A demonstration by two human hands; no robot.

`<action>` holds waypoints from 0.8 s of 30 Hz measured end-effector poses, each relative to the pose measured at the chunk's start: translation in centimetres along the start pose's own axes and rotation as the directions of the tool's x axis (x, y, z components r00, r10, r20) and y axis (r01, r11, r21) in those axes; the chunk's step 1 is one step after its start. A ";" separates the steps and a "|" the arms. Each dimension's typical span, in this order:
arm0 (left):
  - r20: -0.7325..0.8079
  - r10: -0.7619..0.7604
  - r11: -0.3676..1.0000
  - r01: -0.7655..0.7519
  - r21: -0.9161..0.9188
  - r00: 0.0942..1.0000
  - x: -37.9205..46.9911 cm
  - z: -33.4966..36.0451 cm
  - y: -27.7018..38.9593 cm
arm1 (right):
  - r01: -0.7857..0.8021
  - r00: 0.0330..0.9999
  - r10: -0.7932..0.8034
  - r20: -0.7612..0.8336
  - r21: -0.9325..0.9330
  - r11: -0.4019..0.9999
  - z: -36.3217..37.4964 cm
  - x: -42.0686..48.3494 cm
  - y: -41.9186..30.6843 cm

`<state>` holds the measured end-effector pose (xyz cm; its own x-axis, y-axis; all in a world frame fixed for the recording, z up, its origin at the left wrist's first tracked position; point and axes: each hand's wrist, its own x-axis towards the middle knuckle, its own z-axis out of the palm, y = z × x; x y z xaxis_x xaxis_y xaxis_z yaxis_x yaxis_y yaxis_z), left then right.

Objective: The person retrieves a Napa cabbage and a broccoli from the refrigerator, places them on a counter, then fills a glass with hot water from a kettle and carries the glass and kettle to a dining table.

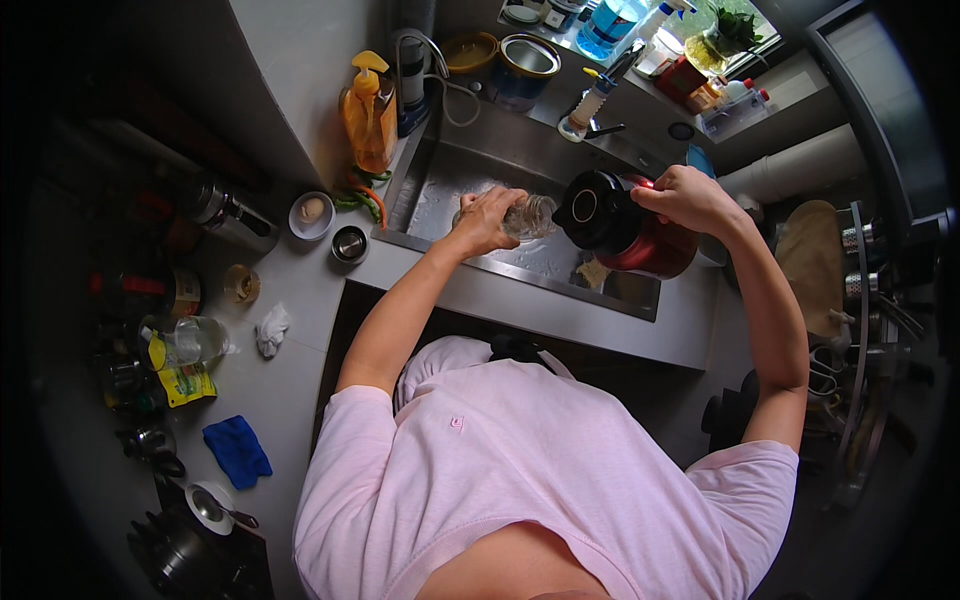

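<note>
Over the stainless steel sink (450,161), my left hand (489,221) grips a clear glass jar (531,216), tilted with its mouth towards the right. My right hand (694,199) is closed around the handle of a red and black electric kettle (649,244), whose spout is close to the jar's mouth. Whether water runs between them cannot be told. A yellowish scrubbing sponge (593,272) lies in the sink below the kettle. Behind the sink stands the tap with a filter attachment (585,112).
Left of the sink are an orange pump bottle (369,124), chili peppers (366,199), a small bowl with an egg (311,216) and a metal cup (349,244). A crumpled tissue (271,330) and a blue cloth (237,451) lie on the left counter. Scissors (823,369) hang at the right.
</note>
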<state>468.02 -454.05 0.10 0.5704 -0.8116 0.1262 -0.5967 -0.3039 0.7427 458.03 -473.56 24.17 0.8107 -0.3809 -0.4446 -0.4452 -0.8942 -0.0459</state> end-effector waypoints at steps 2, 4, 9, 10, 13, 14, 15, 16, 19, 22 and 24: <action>-0.004 0.006 1.000 -0.006 -0.003 1.000 0.0 0.0 0.1 | 0.005 1.000 -0.005 0.002 -0.006 1.000 0.0 0.0 0.1; -0.011 0.008 1.000 -0.008 -0.004 1.000 0.0 0.0 0.1 | 0.014 1.000 -0.014 0.005 -0.013 1.000 -0.1 0.1 0.1; -0.022 0.016 1.000 -0.017 -0.010 1.000 0.1 0.4 0.0 | 0.025 1.000 -0.024 0.008 -0.015 1.000 -0.1 0.0 0.2; -0.022 0.017 1.000 -0.017 -0.011 1.000 0.2 0.4 0.0 | 0.024 1.000 -0.024 0.008 -0.016 1.000 -0.2 0.0 0.2; -0.016 0.010 1.000 -0.010 -0.023 1.000 0.2 0.5 0.2 | 0.023 1.000 -0.022 0.010 -0.018 1.000 -0.3 -0.1 0.1; -0.019 0.011 1.000 -0.011 -0.027 1.000 0.2 0.5 0.3 | 0.021 1.000 -0.021 0.008 -0.020 1.000 -0.3 -0.1 0.1; -0.023 0.011 0.999 -0.012 -0.031 1.000 0.2 0.6 0.3 | 0.021 1.000 -0.021 0.006 -0.022 1.000 -0.3 -0.1 0.1; -0.023 0.011 0.999 -0.012 -0.031 1.000 0.2 0.6 0.4 | 0.020 1.000 -0.020 0.006 -0.022 1.000 -0.3 -0.1 0.1; -0.018 0.004 0.999 -0.004 -0.034 1.000 0.3 0.7 0.6 | 0.009 1.000 -0.009 0.017 -0.028 1.000 -0.6 -0.3 -0.3; -0.029 0.014 0.999 -0.015 -0.043 0.999 0.2 0.8 0.6 | 0.011 1.000 -0.010 0.024 -0.023 1.000 -0.7 -0.4 -0.4; -0.009 0.003 0.999 -0.003 -0.036 1.000 0.2 0.6 0.8 | 0.005 1.000 -0.005 0.024 -0.016 1.000 -0.6 -0.3 -0.3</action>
<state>467.33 -454.76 0.27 0.5741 -0.8077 0.1345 -0.5779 -0.2833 0.7654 458.18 -473.36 24.87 0.8036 -0.3710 -0.4654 -0.4349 -0.8999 -0.0336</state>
